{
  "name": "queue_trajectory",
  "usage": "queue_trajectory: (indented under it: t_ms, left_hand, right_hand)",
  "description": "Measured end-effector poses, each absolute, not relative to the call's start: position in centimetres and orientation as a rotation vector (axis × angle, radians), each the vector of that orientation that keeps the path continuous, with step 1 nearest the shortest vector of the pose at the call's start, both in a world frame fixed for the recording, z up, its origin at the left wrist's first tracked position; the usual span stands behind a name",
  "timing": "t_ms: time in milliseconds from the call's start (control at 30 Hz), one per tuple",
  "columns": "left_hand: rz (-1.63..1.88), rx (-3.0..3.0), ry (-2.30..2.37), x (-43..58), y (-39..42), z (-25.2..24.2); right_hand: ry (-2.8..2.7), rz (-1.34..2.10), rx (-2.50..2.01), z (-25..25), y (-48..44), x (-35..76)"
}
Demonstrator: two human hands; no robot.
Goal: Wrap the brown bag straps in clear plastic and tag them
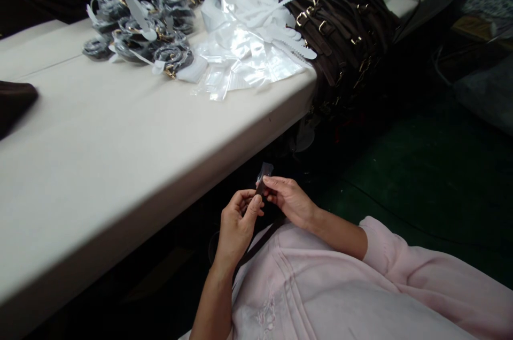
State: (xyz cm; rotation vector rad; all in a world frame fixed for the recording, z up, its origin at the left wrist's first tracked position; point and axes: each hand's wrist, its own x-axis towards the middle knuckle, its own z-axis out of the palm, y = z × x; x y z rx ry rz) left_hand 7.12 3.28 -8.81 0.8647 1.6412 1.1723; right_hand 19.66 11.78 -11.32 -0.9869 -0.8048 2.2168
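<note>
Fingers [253,204] of the left hand [235,230] and right hand [294,202] pinch a dark brown strap end [259,188] with clear plastic film [266,169] at its tip, the double grip probably steadying so narrow a piece. From there, film-wrapped coiled straps [129,40] lie at eleven o'clock, clear plastic bags [244,64] at twelve, and buckled straps [334,35] at one, perhaps draped to avoid tangling. The table [116,137] edge stands between hands and piles.

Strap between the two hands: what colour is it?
The strap is dark brown, best seen in the head view.
</note>
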Motion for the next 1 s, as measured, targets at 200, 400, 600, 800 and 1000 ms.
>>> queue_trajectory:
  t_ms: [200, 400, 600, 800, 1000]
  left_hand:
    - [1.095, 0.930, 1.687, 6.3, 1.9, -10.0]
    - [1.172, 0.928, 1.847, 6.8, 2.2, -8.9]
    - [1.222, 0.971, 1.886, 6.7, 2.4, -8.4]
    - [1.224, 1.054, 1.981, 6.9, 2.3, -9.1]
    - [1.224, 1.599, 2.120, 7.4, 2.1, -9.9]
  right_hand:
    - [-0.802, 2.205, -0.987, -11.4, 13.3, 20.6]
    - [-0.932, 2.194, -0.994, -11.8, 12.0, 20.1]
    - [-1.132, 2.157, -0.972, -11.5, 11.1, 19.9]
    - [-1.225, 2.143, -0.974, -11.0, 10.7, 19.5]
    - [-1.246, 2.204, -0.985, -11.3, 10.9, 19.5]
